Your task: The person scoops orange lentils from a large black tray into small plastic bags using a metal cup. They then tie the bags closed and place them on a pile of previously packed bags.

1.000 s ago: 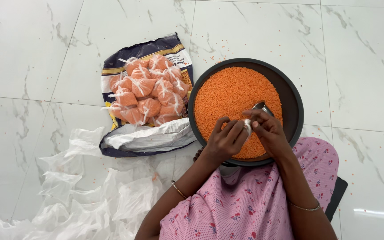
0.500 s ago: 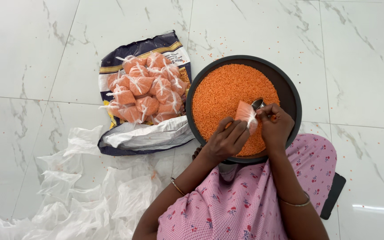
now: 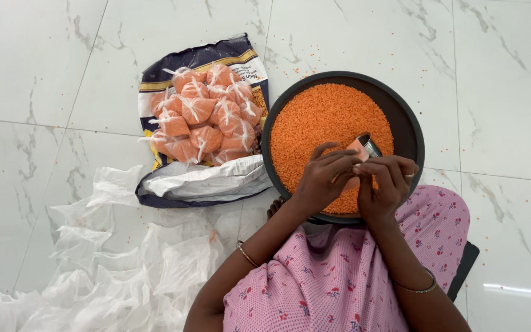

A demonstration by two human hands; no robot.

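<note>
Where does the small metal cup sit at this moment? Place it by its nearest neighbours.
In the head view, the small metal cup is tilted over the near right part of the round pan of orange lentils, just above the left hand and right hand.

The lentils (image 3: 324,120) are bright orange and the round pan (image 3: 410,132) is dark grey. The tied packets (image 3: 201,117) are pale orange, on a navy sack (image 3: 216,55) with yellow stripe. The floor (image 3: 44,74) is white marble with grey veins. The dress (image 3: 333,289) is pink with small red flowers.

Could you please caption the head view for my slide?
Both hands hold a small packet over a round pan of orange lentils.
</note>
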